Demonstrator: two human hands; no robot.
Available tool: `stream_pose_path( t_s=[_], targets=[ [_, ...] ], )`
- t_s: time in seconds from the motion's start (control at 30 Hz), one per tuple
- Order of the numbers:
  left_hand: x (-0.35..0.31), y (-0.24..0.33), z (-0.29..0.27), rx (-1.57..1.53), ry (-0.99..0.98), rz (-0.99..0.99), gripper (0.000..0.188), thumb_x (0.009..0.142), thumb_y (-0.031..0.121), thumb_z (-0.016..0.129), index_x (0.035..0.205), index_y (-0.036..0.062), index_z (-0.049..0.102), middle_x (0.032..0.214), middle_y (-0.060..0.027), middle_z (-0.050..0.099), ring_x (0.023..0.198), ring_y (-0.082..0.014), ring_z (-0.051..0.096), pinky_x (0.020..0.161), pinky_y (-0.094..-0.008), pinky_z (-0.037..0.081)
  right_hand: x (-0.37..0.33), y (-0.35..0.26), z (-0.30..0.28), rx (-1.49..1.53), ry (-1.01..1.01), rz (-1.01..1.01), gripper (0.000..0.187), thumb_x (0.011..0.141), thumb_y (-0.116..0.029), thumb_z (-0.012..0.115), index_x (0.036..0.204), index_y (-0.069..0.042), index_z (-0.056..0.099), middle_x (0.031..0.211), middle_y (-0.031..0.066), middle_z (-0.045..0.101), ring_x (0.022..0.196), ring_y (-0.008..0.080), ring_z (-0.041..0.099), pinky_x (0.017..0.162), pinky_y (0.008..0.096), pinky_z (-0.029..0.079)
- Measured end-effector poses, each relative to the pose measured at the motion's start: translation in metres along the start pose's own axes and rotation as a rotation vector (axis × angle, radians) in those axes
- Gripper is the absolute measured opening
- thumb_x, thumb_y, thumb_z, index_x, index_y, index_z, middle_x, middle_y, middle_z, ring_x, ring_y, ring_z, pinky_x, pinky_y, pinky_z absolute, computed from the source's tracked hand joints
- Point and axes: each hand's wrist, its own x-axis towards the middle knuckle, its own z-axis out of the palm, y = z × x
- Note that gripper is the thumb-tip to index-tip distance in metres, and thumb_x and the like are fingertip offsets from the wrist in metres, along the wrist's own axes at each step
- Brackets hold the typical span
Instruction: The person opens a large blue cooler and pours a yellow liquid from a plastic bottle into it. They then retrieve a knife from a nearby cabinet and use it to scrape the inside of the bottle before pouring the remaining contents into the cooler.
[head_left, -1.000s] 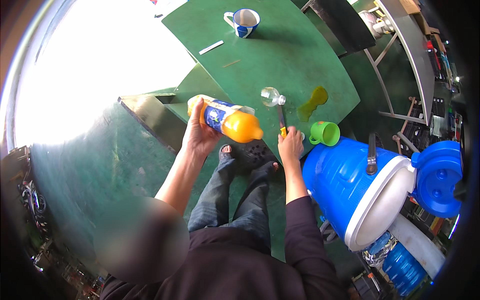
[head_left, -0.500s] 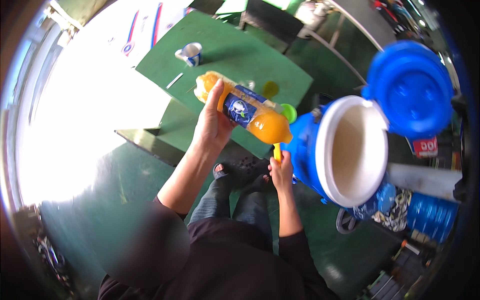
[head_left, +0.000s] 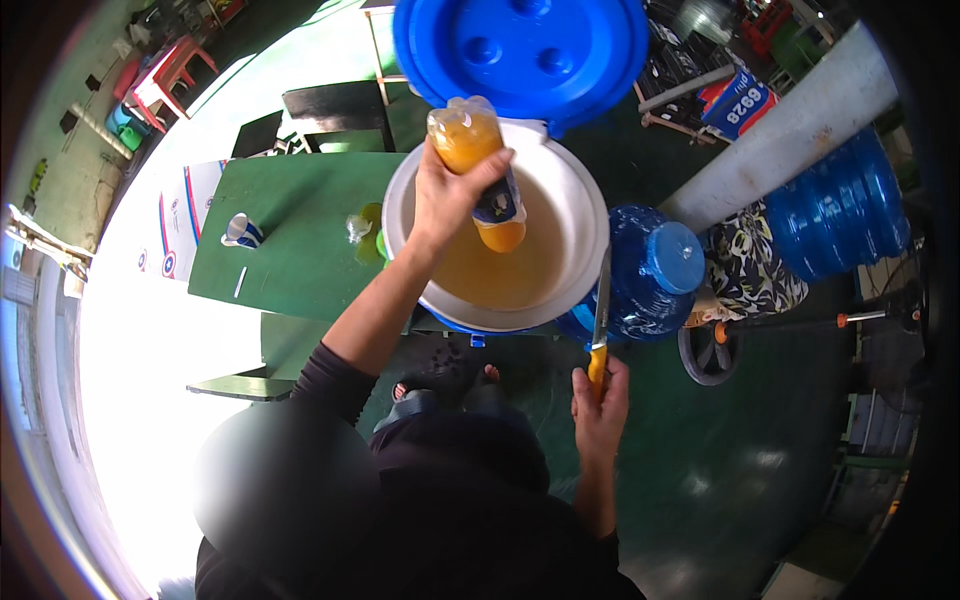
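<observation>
My left hand [head_left: 447,193] grips a plastic bottle of orange drink [head_left: 478,160], tipped neck-down over the open blue cooler with a white inside [head_left: 590,215]. Orange liquid [head_left: 505,275] lies in the cooler's bottom. The cooler's round blue lid [head_left: 520,50] stands open behind it. My right hand [head_left: 600,405] hangs lower, beside the cooler, and holds a knife with a yellow handle [head_left: 600,320], blade pointing up toward the cooler's rim.
A green table [head_left: 300,240] to the left carries a mug [head_left: 240,232], a clear glass [head_left: 358,228] and a white stick. Blue water jugs [head_left: 650,270] [head_left: 845,215] stand to the right next to a grey pillar [head_left: 790,130]. A dark bench [head_left: 335,105] sits behind the table.
My left hand swung the bottle from near-level to neck-down over the cooler's opening. My head turned, bringing the cooler to the centre. The right hand with the knife dropped lower.
</observation>
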Motion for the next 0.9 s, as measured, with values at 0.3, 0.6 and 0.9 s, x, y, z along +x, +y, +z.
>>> stream_pose_path(
  t_s=[0.3, 0.6, 0.9],
  targets=[
    [0.023, -0.068, 0.021, -0.487, 0.141, -0.652, 0.054, 0.08, 0.037, 0.076, 0.116, 0.006, 0.05, 0.096, -0.0102, 0.06, 0.083, -0.0226, 0.062, 0.079, -0.038, 0.054, 0.058, -0.021, -0.035, 0.114, -0.399, 0.06, 0.028, 0.101, -0.018, 0.045, 0.122, 0.0, 0.053, 0.069, -0.0012, 0.049, 0.053, 0.0023, 0.041, 0.047, 0.018, 0.033],
    [0.017, -0.093, 0.008, -0.583, 0.133, -0.71, 0.053, 0.081, 0.035, 0.075, 0.117, 0.0052, 0.05, 0.096, -0.0115, 0.058, 0.085, -0.0246, 0.061, 0.084, -0.0442, 0.053, 0.08, -0.042, -0.02, 0.087, -0.538, 0.183, 0.025, 0.101, -0.019, 0.045, 0.115, -0.001, 0.055, 0.063, -0.0007, 0.049, 0.047, 0.0029, 0.04, 0.042, 0.0183, 0.031],
    [0.013, -0.074, 0.011, -0.348, 0.157, -0.622, 0.06, 0.08, 0.044, 0.075, 0.111, -0.0011, 0.051, 0.085, -0.0076, 0.058, 0.068, -0.0179, 0.061, 0.064, -0.0358, 0.056, 0.067, -0.027, 0.011, -0.194, -0.397, -0.093, 0.024, 0.1, -0.018, 0.048, 0.115, 0.0, 0.055, 0.063, -0.0007, 0.049, 0.052, 0.0042, 0.043, 0.045, 0.0215, 0.034]
  ],
)
